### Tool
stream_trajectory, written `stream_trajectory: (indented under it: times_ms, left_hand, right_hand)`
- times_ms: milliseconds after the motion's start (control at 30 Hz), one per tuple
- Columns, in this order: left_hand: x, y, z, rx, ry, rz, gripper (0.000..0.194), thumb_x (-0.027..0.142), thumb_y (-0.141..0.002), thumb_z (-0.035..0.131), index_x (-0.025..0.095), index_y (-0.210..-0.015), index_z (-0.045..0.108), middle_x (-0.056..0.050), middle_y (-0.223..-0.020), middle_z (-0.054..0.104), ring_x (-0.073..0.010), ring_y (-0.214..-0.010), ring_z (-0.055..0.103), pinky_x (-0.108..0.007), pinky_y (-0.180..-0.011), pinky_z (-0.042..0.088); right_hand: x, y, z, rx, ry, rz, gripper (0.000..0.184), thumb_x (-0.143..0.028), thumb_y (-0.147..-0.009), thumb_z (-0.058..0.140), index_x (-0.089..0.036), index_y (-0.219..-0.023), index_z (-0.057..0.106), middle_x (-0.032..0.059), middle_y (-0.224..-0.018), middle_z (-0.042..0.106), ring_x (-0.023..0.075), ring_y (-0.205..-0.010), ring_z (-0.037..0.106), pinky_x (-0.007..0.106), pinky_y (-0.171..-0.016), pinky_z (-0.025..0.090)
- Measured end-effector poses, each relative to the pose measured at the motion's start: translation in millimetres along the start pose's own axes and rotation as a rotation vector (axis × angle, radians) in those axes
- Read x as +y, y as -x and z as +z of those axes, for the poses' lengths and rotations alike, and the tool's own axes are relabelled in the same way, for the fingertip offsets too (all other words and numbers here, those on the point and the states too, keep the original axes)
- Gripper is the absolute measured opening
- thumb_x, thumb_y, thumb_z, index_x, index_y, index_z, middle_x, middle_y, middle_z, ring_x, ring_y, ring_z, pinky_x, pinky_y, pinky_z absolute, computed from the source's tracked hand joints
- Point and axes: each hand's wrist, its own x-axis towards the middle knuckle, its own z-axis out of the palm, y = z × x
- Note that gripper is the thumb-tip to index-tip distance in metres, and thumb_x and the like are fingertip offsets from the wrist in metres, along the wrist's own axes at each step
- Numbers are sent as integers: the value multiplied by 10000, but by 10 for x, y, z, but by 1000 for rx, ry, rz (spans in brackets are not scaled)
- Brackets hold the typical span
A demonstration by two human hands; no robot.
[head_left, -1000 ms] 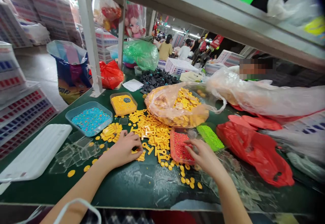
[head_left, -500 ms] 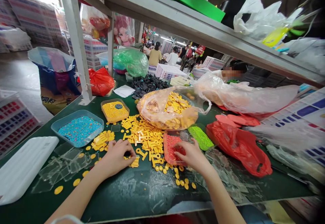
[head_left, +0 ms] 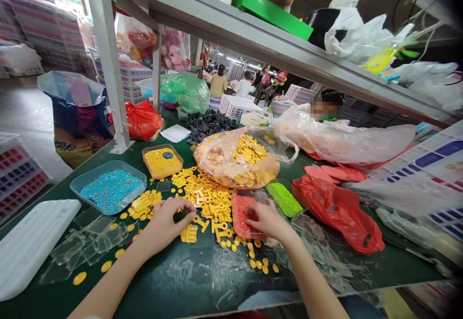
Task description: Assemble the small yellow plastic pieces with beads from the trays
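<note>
My left hand [head_left: 170, 222] is closed in a pinch, thumb and forefinger tips meeting above the edge of a pile of yellow plastic pieces [head_left: 211, 198]. Whatever it holds is too small or hidden to make out. Just below its fingertips lies a flat yellow piece [head_left: 188, 233]. My right hand [head_left: 266, 218] reaches over a red tray [head_left: 237, 230] of small red beads [head_left: 243, 208], its fingers bent together with their tips at the beads; what is between them does not show. Yellow discs [head_left: 258, 264] are scattered below that tray.
Trays of blue beads [head_left: 112, 189], yellow beads [head_left: 162, 161] and green beads [head_left: 284, 198] stand around. Behind the pile lies a clear bag [head_left: 220, 160] of yellow pieces. A red bag [head_left: 336, 213] and clear plastic pieces [head_left: 318, 246] lie right. A shelf [head_left: 253, 39] crosses overhead.
My left hand has lifted slightly off the flat yellow piece, which now shows more. My right hand stays at the red beads, its fingers drawn more tightly together. The view has shifted slightly.
</note>
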Motion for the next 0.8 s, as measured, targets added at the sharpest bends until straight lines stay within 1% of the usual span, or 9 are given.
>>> stream_trajectory:
  times_ms: [100, 167, 300, 400, 467, 533, 667, 733, 800]
  left_hand:
    - [29, -13, -17, 49, 117, -48, 322, 536, -816, 550, 242, -845, 678, -40, -907, 711, -258, -880, 605, -410, -846, 430]
    - [53, -24, -32, 65, 225, -111, 366, 577, -784, 580, 231, -839, 686, -38, -873, 703, -245, -843, 608, -374, -799, 451]
    - [97, -53, -53, 111, 561, -288, 431, 593, -681, 693, 202, -863, 685, -37, -882, 684, -212, -854, 598, -317, -777, 457]
    - [103, -70, -51, 198, 801, -385, 450, 540, -613, 765, 183, -869, 669, -32, -869, 647, -166, -791, 563, -270, -702, 444]
    - [101, -79, -47, 232, 926, -420, 429, 501, -600, 783, 172, -842, 650, -6, -773, 583, -124, -685, 499, -245, -625, 413]
    - [106, -87, -48, 246, 1035, -443, 400, 462, -597, 791, 166, -811, 627, 22, -701, 503, -100, -630, 439, -225, -581, 382]
    - [138, -96, -58, 218, 1114, -460, 373, 425, -591, 796, 166, -774, 600, 40, -672, 445, -90, -620, 405, -211, -570, 361]
    - [146, -94, -59, 192, 1087, -453, 386, 443, -586, 797, 168, -769, 597, 41, -668, 448, -92, -617, 404, -216, -576, 364]
    - [139, -87, -57, 182, 988, -428, 404, 478, -592, 785, 173, -793, 613, 30, -692, 494, -104, -632, 435, -231, -597, 378]
  right_hand:
    - [-8, -6, 8, -17, -7, -20, 119, -199, -809, 527, -200, -734, 619, 21, -787, 712, 210, -800, 652, 593, -1083, 189]
    - [-14, -6, 7, -29, -16, -36, 134, -184, -810, 526, -204, -713, 615, -3, -736, 701, 190, -751, 647, 588, -1097, 172]
    - [2, -9, 8, -45, -25, -58, 146, -192, -824, 529, -207, -715, 626, -7, -732, 702, 186, -749, 639, 599, -1097, 159]
    - [58, -8, 16, -27, -26, -64, 164, -257, -858, 533, -215, -750, 648, 17, -827, 718, 219, -868, 638, 615, -1088, 151]
    - [113, -2, 18, 45, -12, -70, 183, -323, -878, 538, -226, -790, 666, 37, -909, 720, 250, -988, 612, 628, -1078, 154]
    - [173, 9, 8, 129, 5, -77, 201, -370, -886, 543, -235, -820, 676, 49, -961, 715, 266, -1061, 583, 632, -1072, 166]
    - [258, 41, -39, 230, 25, -102, 245, -396, -917, 496, -254, -858, 686, 57, -975, 711, 260, -1052, 584, 616, -1065, 200]
    - [260, 62, -54, 276, 43, -106, 258, -393, -928, 477, -259, -856, 685, 56, -959, 713, 258, -1027, 590, 605, -1059, 213]
    - [210, 93, -46, 316, 50, -120, 246, -384, -931, 483, -260, -845, 678, 45, -937, 716, 253, -1001, 597, 589, -1057, 217]
